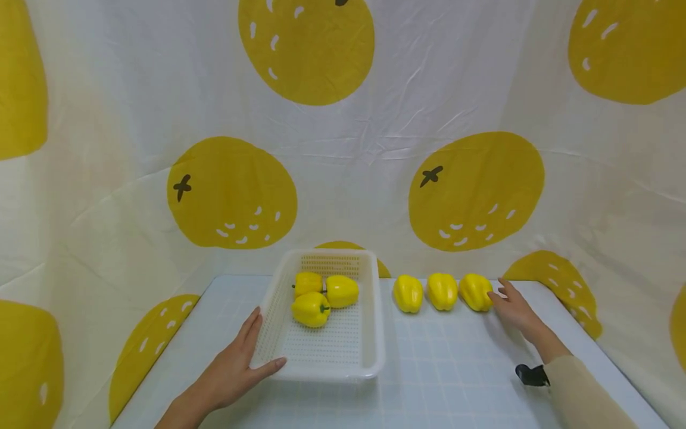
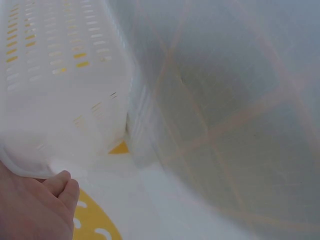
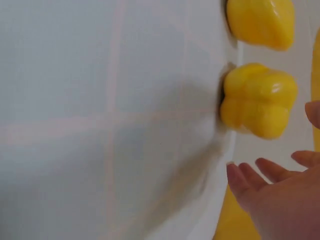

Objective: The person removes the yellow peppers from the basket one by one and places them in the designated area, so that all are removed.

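Observation:
My left hand [image 1: 230,366] holds a white plastic basket [image 1: 378,333] at its near left corner, thumb over the rim and fingers along the outer side. In the left wrist view its fingertips [image 2: 70,189] show beside the rim. Three yellow bell peppers [image 1: 312,310] lie together in the basket. To its right, three more stand in a row at the back of the table. With fingers apart, my right hand [image 1: 514,308] reaches beside the rightmost bell pepper [image 1: 474,292]. The right wrist view shows a gap between its fingers and that bell pepper [image 3: 258,101].
The other two bell peppers of the row, a left one [image 1: 408,294] and a middle one [image 1: 442,291], stand close together. The table [image 1: 439,381] has a pale blue checked cover. Behind it hangs a white curtain [image 1: 354,179] printed with large yellow fruit.

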Action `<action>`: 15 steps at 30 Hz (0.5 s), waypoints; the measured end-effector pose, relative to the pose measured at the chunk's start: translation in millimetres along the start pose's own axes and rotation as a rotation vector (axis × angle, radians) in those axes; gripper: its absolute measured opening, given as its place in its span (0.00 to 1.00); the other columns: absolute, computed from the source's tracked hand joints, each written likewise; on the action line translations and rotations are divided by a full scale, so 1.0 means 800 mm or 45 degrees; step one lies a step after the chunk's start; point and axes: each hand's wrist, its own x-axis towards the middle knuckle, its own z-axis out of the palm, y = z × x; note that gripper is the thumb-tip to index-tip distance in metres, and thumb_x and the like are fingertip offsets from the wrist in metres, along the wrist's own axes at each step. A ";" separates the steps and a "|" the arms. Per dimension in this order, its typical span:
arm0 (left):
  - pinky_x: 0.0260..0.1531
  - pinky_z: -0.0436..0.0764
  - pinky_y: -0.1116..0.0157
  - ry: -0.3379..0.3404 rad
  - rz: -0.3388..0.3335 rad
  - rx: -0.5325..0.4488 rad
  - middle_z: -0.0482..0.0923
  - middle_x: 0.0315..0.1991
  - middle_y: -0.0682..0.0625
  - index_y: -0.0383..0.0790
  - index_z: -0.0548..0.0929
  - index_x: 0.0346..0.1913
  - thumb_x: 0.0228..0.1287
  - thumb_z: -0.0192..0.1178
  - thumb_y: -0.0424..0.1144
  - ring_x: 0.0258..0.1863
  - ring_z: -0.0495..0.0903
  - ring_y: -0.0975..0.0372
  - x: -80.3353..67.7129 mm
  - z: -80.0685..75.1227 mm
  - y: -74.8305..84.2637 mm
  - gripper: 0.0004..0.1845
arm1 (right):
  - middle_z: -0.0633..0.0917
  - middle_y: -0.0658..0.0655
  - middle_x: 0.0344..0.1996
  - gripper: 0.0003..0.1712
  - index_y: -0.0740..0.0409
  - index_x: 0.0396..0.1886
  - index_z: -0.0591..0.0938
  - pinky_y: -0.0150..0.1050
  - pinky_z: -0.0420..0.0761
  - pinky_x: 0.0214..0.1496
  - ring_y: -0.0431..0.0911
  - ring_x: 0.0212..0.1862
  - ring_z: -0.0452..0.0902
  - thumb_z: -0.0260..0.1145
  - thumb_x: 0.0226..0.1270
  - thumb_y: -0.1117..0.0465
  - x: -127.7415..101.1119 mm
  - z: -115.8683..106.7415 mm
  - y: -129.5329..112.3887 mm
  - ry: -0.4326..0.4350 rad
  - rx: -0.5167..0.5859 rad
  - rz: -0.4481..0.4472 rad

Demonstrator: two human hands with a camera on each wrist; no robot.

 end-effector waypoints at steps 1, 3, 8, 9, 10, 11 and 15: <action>0.67 0.67 0.36 0.005 0.000 0.002 0.35 0.84 0.42 0.37 0.41 0.83 0.56 0.54 0.81 0.76 0.60 0.42 0.000 0.000 -0.001 0.67 | 0.46 0.83 0.75 0.48 0.70 0.80 0.34 0.74 0.54 0.71 0.78 0.74 0.46 0.44 0.83 0.42 -0.004 -0.001 -0.002 0.010 -0.029 -0.021; 0.67 0.67 0.36 0.009 -0.001 0.003 0.35 0.84 0.42 0.38 0.41 0.83 0.56 0.54 0.81 0.76 0.60 0.42 0.001 0.000 -0.001 0.67 | 0.47 0.83 0.75 0.49 0.70 0.80 0.36 0.74 0.57 0.70 0.79 0.73 0.47 0.45 0.83 0.41 -0.011 -0.002 -0.007 0.035 -0.076 -0.064; 0.65 0.68 0.36 -0.003 -0.021 -0.011 0.35 0.84 0.42 0.39 0.40 0.83 0.56 0.55 0.81 0.75 0.61 0.42 0.002 0.000 -0.001 0.67 | 0.51 0.82 0.74 0.49 0.69 0.81 0.41 0.74 0.61 0.67 0.78 0.71 0.51 0.51 0.82 0.42 -0.026 0.001 -0.029 0.086 -0.158 -0.159; 0.65 0.68 0.36 -0.005 -0.024 -0.014 0.35 0.84 0.42 0.39 0.40 0.83 0.56 0.55 0.81 0.75 0.62 0.42 0.002 0.000 -0.001 0.68 | 0.51 0.82 0.74 0.49 0.69 0.81 0.42 0.74 0.62 0.67 0.78 0.71 0.52 0.52 0.81 0.43 -0.029 0.002 -0.035 0.089 -0.166 -0.183; 0.65 0.69 0.36 -0.008 -0.026 -0.015 0.35 0.84 0.42 0.39 0.40 0.83 0.56 0.55 0.81 0.74 0.62 0.42 0.002 0.000 -0.001 0.68 | 0.52 0.82 0.74 0.49 0.69 0.81 0.43 0.74 0.63 0.67 0.78 0.71 0.53 0.54 0.81 0.44 -0.032 0.003 -0.041 0.092 -0.173 -0.202; 0.65 0.69 0.36 -0.011 -0.030 -0.017 0.35 0.84 0.42 0.39 0.40 0.83 0.56 0.55 0.81 0.74 0.62 0.42 0.002 0.000 0.000 0.68 | 0.53 0.82 0.74 0.49 0.69 0.81 0.44 0.74 0.64 0.66 0.78 0.70 0.54 0.55 0.81 0.44 -0.035 0.005 -0.048 0.091 -0.175 -0.221; 0.65 0.69 0.36 -0.017 -0.018 -0.022 0.34 0.84 0.42 0.39 0.39 0.83 0.56 0.55 0.81 0.75 0.61 0.42 0.000 -0.001 0.002 0.67 | 0.54 0.80 0.74 0.49 0.69 0.81 0.46 0.74 0.65 0.66 0.78 0.69 0.56 0.58 0.79 0.44 -0.047 0.012 -0.072 0.074 -0.168 -0.300</action>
